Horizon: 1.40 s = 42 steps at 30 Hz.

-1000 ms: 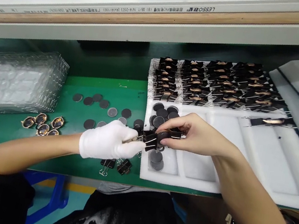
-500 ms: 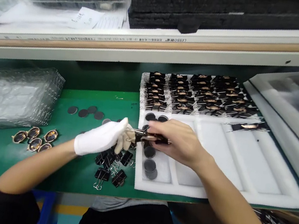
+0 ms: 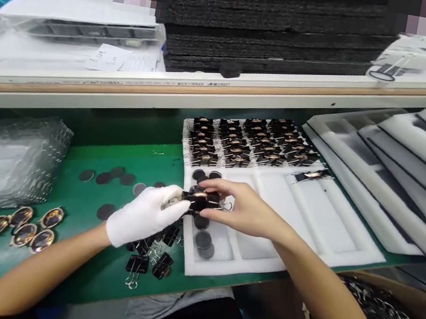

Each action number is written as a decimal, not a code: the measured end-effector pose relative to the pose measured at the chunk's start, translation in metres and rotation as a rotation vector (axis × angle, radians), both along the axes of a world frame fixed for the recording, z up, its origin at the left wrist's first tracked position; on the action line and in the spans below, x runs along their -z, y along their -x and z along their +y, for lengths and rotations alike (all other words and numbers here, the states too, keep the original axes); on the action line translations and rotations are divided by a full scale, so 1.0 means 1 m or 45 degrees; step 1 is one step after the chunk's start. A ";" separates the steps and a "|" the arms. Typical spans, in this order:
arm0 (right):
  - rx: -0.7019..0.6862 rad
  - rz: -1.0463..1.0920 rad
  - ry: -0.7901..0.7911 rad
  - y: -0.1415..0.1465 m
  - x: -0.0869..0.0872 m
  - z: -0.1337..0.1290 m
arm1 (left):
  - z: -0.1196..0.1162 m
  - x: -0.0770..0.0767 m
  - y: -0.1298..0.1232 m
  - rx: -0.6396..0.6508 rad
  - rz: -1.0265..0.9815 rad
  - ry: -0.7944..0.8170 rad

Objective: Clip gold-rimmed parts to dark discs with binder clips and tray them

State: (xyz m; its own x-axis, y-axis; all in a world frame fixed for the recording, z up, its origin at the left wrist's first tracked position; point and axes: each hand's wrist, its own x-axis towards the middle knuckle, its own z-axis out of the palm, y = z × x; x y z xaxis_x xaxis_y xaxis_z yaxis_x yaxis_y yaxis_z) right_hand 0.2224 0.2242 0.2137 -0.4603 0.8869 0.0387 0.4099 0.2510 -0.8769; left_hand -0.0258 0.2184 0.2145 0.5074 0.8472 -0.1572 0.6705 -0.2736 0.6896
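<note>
My left hand, in a white glove, grips the left end of a black binder-clip assembly with a gold-coloured edge at its middle. The bare fingers of my right hand close around its right end, where a wire handle sticks out. Both hands hold it above the left part of a white foam tray. Rows of similar clipped pieces fill the tray's far part, and one more lies apart at the right. Dark round discs lie in the near left compartment.
Loose binder clips lie below my left hand. Round gold-rimmed pieces, dark discs and stacked clear trays are on the left. Foam trays lean right; a box of clips is lower right. A shelf edge crosses behind.
The view has shifted and tilted. My right hand has moved to the right end of the held assembly, and a wire handle now shows there. The gold edge faces up more clearly.
</note>
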 end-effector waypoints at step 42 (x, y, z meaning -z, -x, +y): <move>0.025 -0.854 -1.034 -0.033 0.079 -0.030 | -0.104 0.096 0.215 -1.088 0.523 -1.118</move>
State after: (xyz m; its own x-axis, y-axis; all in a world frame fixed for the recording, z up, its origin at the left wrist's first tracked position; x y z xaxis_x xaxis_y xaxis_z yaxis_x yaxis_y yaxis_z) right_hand 0.2552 0.1939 0.1350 -0.5932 0.7164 0.3673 0.7594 0.6494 -0.0400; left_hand -0.2409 0.1147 0.1189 -0.1961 0.7757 0.5999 0.9753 0.0909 0.2012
